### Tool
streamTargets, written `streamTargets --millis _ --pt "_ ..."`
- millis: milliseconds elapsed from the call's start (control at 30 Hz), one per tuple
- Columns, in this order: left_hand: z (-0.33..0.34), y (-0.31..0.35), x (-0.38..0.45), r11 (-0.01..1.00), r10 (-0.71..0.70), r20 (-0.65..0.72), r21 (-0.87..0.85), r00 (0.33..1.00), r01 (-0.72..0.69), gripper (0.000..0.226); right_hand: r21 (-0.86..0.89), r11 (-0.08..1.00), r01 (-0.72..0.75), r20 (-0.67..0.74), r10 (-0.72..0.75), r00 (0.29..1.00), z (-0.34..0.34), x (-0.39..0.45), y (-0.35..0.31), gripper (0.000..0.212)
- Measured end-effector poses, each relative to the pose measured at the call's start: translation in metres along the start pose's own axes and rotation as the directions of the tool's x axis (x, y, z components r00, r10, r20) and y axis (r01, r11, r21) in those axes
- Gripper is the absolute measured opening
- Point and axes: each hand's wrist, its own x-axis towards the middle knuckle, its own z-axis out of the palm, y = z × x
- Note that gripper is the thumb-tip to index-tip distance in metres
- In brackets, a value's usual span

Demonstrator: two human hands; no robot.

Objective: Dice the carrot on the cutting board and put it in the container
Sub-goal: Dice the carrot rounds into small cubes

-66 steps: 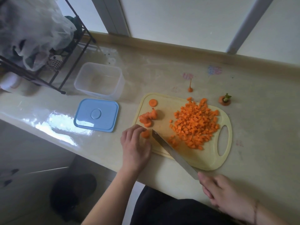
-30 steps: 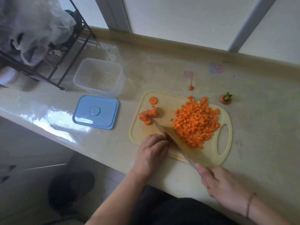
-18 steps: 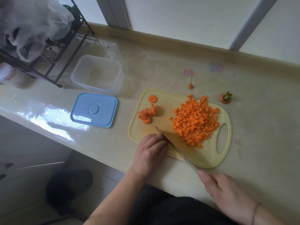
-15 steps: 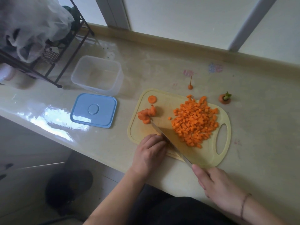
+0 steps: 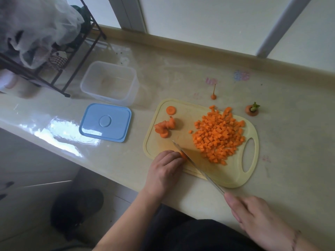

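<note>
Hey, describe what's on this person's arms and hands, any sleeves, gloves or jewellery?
Both forearms are bare in the head view, with no sleeves showing. The left hand wears no glove, ring or watch that can be seen. The right hand is also ungloved; at its wrist, near the frame's lower edge, sits a thin dark bracelet, its details too blurred to make out.

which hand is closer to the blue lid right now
Left. The left hand rests on the near left corner of the cutting board, just right of the blue lid. The right hand holds the knife far off, past the board's near edge.
</note>
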Motion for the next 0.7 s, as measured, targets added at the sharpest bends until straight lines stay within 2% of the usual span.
streamTargets --millis 433,700 --pt "0.001 0.001 0.001 1.0 0.008 -0.017 -0.014 1.0 -0.008 0.025 0.0 1.0 0.0 0.007 0.0 1.0 0.002 0.006 -0.004 0.101" --pt "-0.004 0.005 0.002 0.997 -0.028 -0.005 -0.077 1.0 0.027 0.018 0.032 0.996 0.089 -0.019 -0.088 0.996 0.014 0.023 -0.016 0.089"
